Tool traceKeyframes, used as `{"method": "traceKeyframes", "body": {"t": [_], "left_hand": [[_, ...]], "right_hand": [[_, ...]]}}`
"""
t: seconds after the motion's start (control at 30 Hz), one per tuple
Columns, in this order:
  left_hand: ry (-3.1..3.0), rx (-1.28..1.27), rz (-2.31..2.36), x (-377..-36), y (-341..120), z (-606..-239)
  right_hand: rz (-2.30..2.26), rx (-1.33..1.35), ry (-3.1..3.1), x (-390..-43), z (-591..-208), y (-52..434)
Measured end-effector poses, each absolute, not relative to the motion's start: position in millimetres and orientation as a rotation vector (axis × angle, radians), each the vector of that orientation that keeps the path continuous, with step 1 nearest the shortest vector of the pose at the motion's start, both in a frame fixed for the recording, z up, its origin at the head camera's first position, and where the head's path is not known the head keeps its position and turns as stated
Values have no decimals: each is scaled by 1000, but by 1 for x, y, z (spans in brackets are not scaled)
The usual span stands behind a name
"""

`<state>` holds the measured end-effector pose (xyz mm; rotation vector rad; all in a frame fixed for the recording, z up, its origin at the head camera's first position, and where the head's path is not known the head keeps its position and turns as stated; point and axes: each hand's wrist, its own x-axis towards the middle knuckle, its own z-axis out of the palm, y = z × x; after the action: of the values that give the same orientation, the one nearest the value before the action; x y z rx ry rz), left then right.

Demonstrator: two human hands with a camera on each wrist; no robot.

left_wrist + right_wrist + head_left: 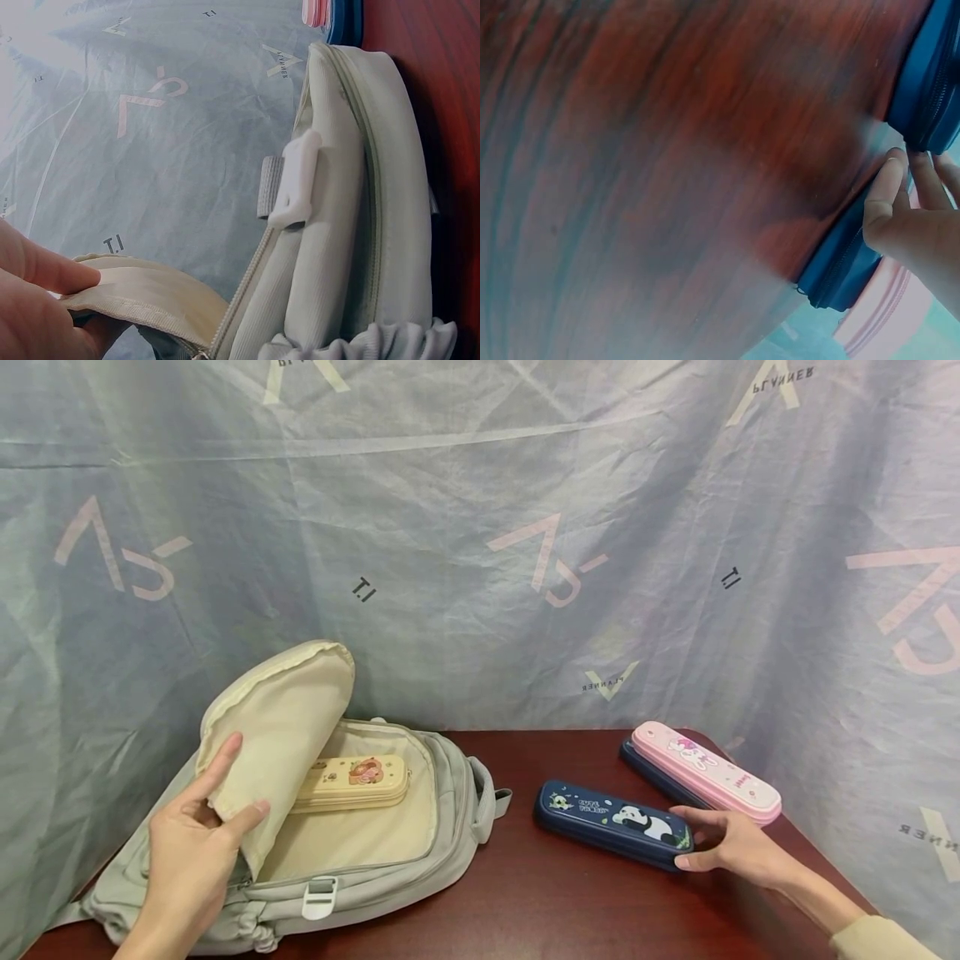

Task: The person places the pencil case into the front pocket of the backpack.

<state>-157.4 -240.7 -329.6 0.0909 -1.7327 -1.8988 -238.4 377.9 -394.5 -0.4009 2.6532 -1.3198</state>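
My left hand (pixel 191 843) pinches the edge of the cream-lined flap (pixel 288 718) of a pale grey-green backpack (pixel 450 852) and holds it raised. In the left wrist view a finger lies over the flap's edge, with the thumb side below. Inside the backpack rests a yellow pencil case (pixel 352 783), partly hidden by the flap. My right hand (pixel 738 847) is at the right end of a navy pencil case (pixel 600 820) with a panda. Thumb and fingers are spread around this end, the thumb slightly off its corner in the right wrist view.
Behind the right hand, a pink pencil case (pixel 708 768) with a rabbit lies on top of another dark blue case (pixel 660 774). A patterned grey cloth (pixel 465 635) hangs around the back and sides of the red-brown table (pixel 517 910). The backpack's white buckle (pixel 320 897) faces forward.
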Motion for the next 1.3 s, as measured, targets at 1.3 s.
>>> {"method": "traceKeyframes", "body": {"t": [1.3], "left_hand": [[-1705,53,-1901,-157,-238,-329]], "right_hand": [[-1423,-633,2528,-251,-411,385]]}}
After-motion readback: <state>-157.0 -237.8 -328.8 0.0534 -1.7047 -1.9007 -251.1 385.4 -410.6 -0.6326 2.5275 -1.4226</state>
